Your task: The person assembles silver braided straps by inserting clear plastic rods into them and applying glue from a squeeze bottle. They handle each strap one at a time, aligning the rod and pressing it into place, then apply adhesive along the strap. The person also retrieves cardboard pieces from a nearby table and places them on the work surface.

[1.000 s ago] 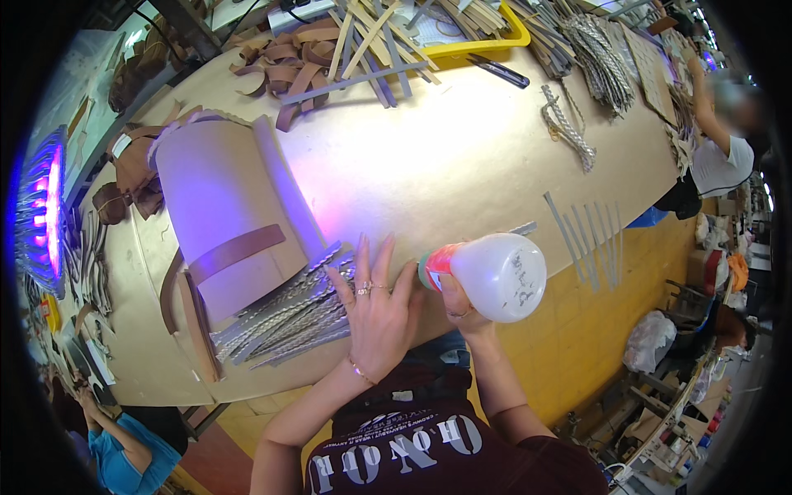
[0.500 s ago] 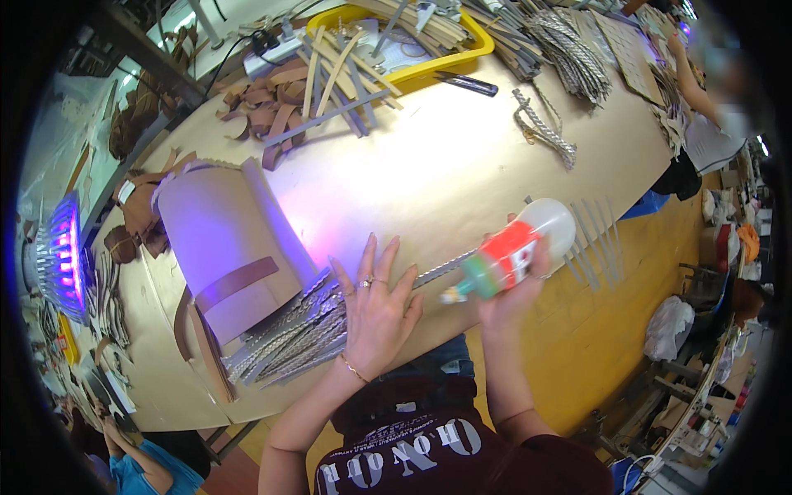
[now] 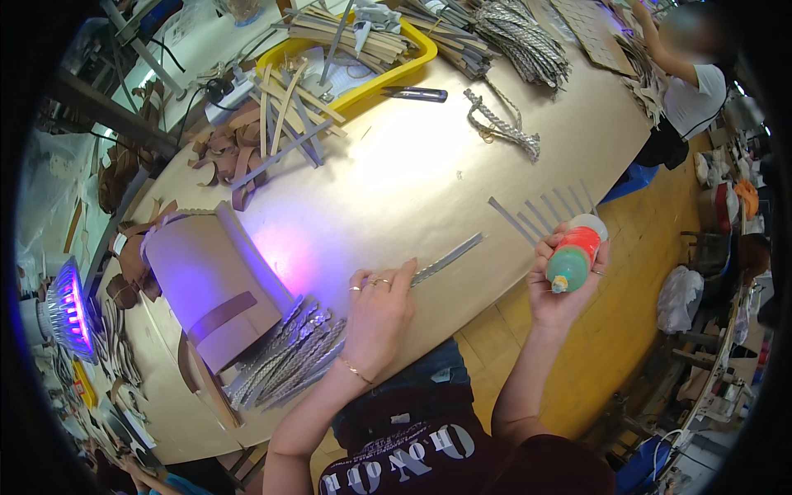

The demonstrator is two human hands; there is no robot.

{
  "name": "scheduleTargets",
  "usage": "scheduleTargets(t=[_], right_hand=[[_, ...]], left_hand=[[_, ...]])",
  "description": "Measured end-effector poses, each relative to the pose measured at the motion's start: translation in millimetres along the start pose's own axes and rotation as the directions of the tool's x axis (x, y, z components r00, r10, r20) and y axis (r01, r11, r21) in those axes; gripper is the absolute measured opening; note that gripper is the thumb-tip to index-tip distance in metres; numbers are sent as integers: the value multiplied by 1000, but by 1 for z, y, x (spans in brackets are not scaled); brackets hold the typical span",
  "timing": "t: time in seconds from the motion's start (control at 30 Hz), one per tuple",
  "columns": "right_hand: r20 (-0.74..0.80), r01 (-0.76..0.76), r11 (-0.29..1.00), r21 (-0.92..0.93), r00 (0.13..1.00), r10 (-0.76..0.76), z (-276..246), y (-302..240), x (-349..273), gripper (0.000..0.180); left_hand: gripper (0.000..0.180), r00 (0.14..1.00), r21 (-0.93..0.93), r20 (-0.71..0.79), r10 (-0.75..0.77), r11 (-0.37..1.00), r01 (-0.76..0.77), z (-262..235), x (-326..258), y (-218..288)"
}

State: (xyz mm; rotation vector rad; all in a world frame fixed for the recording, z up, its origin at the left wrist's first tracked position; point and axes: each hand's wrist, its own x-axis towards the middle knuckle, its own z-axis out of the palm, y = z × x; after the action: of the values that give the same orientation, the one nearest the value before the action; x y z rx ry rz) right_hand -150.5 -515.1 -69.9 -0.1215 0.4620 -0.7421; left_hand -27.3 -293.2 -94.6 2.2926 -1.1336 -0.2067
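Note:
My left hand rests near the table's front edge, its fingers drawn together on the end of a silver-grey braided strip. The strip's other end lies flat on the table, pointing to the far right. In my right hand is a squeeze bottle with a red label, a green top and a small yellowish nozzle facing toward me. It is held up past the table's front edge. Left of my left hand lies a bundle of braided strips. Several flat grey strips lie side by side beyond the bottle.
A brown curved panel stands at left beside a lit purple lamp. Farther back are a yellow tray of strips, a cutter knife, a loose braided bunch and brown scraps. Another person is at far right.
My left hand has gone from fingers spread flat to fingers drawn together on the strip. My right hand has moved right with the bottle, away from the strip. The whole view has shifted.

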Motion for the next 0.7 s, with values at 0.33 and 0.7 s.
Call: scheduleTargets(t=[0.33, 0.7], right_hand=[[-60, -47, 996, -79, 997, 42, -7, 22, 12, 58], [79, -252, 951, -178, 960, 269, -12, 58, 20, 62]], left_hand=[[48, 973, 118, -216, -83, 987, 111, -18, 32, -51], [38, 978, 8, -194, -81, 996, 84, -43, 42, -26]])
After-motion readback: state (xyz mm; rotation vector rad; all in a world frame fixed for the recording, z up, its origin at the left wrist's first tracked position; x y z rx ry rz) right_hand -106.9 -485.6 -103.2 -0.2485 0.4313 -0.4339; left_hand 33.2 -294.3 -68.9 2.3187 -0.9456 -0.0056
